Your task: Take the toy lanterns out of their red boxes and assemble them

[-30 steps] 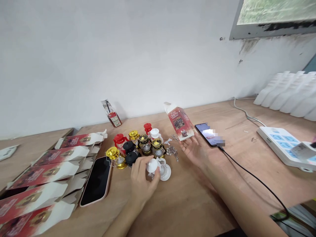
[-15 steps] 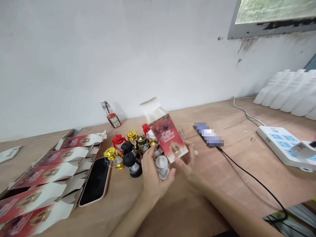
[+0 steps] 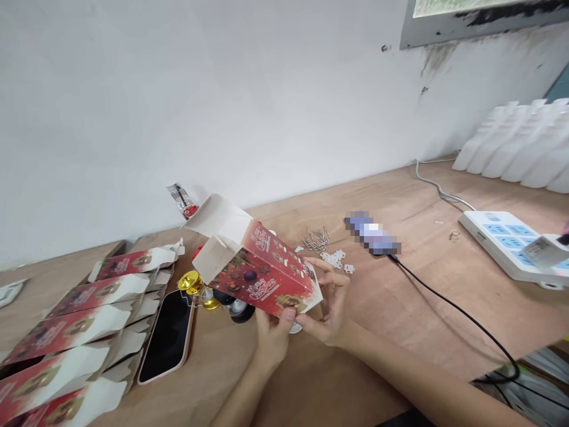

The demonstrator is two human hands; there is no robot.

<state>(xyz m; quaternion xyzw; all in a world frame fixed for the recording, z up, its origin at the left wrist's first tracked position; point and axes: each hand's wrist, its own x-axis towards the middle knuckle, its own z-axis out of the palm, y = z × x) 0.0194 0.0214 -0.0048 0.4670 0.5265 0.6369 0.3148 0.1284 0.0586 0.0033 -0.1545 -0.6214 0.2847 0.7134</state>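
Both my hands hold a red Christmas gift box (image 3: 271, 270) tilted above the table, its white flaps spread at the upper left end. My left hand (image 3: 273, 338) grips the lower edge, thumb on the printed front. At the bottom end, my right hand (image 3: 326, 305) has its thumb and fingers closed round the corner. Behind and below the box are small lanterns, mostly hidden: a gold lantern (image 3: 191, 283) and a black lantern (image 3: 240, 309) show at its left. A bit of a white lantern (image 3: 296, 327) peeks out beneath my hands.
Several red boxes (image 3: 84, 329) lie in a row at left, beside a dark phone (image 3: 168, 335). Metal wire pieces (image 3: 317, 239) and white plastic bits (image 3: 334, 258) lie behind my right hand. Further right are a cabled phone (image 3: 371, 234), a power strip (image 3: 511, 243) and white bottles (image 3: 511, 148).
The box has swung down and left, turning to show a second printed side and its open flaps. My left hand has moved from beside the white lantern onto the box.
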